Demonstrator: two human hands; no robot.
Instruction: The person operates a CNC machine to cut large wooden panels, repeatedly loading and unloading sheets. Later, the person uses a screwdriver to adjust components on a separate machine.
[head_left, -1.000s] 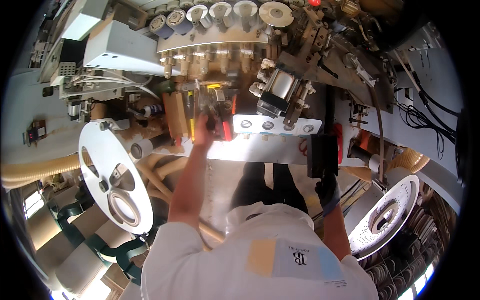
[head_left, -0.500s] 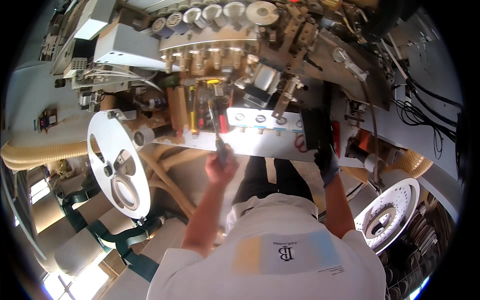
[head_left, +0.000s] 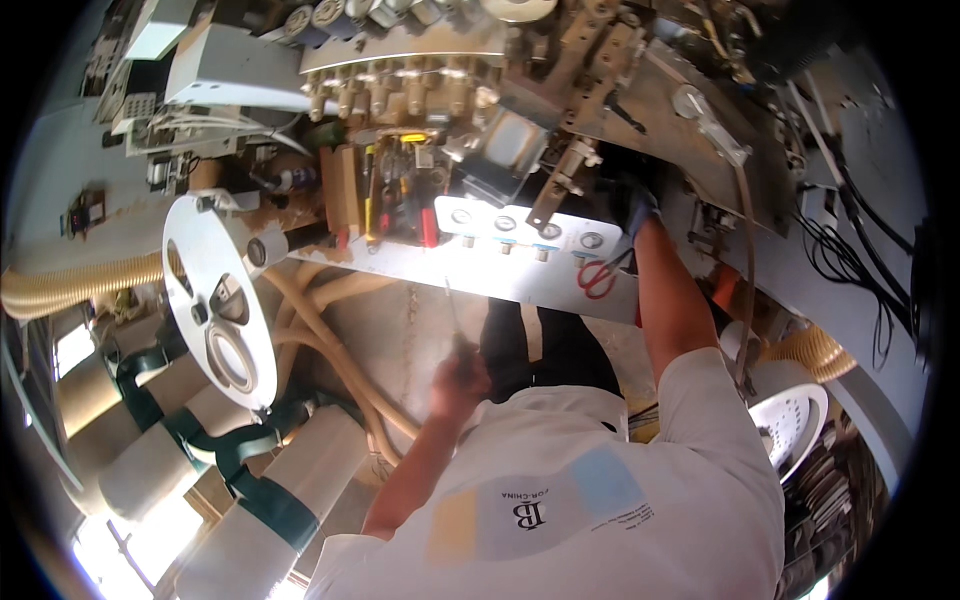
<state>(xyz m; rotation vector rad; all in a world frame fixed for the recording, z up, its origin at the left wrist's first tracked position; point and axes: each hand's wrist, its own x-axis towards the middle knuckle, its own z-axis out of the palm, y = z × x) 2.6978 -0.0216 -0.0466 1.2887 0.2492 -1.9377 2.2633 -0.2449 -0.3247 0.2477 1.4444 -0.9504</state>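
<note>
My left hand is closed round the dark handle of a screwdriver, whose thin shaft points up toward the panel's lower edge. It is held in front of my dark trousers. My right hand, in a grey-blue glove, reaches far into a dark recess of the machine. Shadow hides its fingers and anything in them. Beside that wrist, red-handled scissors hang at the white gauge panel.
Several hand tools stand in a row left of the gauges. A metal bracket juts out above the panel. A white reel stands at left, a perforated one at right. Tan hoses run below the bench edge.
My left hand has drawn the screwdriver down, away from the tools. My right hand has moved up into the recess; the dark flat piece seen beside it before no longer shows there.
</note>
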